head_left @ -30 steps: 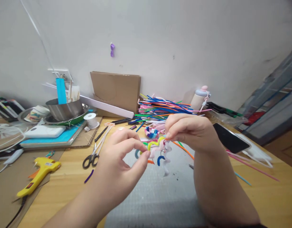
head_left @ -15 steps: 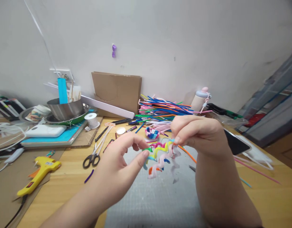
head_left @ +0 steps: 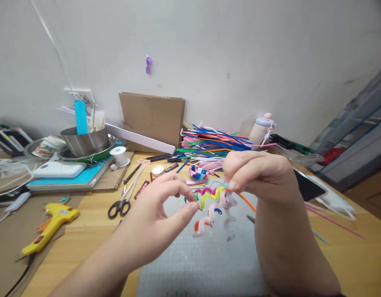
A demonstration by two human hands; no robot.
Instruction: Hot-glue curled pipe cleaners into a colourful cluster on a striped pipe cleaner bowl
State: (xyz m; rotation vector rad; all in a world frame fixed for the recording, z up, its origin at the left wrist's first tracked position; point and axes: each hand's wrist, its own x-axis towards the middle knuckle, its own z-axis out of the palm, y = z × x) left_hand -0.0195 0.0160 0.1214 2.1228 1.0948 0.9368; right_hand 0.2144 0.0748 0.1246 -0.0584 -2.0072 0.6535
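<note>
A bunch of coiled pipe cleaners (head_left: 214, 197) in yellow, pink, white, orange and other colours hangs above the grey cutting mat. Its gathered top is pinched between the thumb and fingers of my right hand (head_left: 258, 173). From the left, my left hand (head_left: 170, 212) brings thumb and index fingertips together at the free end of the yellow coil, closed on it. The other coils dangle loose below and between the hands. A multicoloured ring of pipe cleaners (head_left: 198, 173) lies just behind them.
Behind the hands is a heap of loose pipe cleaners (head_left: 215, 140). Scissors (head_left: 119, 206), a yellow glue gun (head_left: 50, 227) and a ribbon spool (head_left: 119, 156) lie left on the wooden table. A phone (head_left: 309, 185) is at right. The cutting mat (head_left: 202, 264) is beneath.
My left hand's fingertips have shifted slightly right along the coils, to the yellow one. The light blue coil by the left thumb no longer shows. My right hand stays almost still.
</note>
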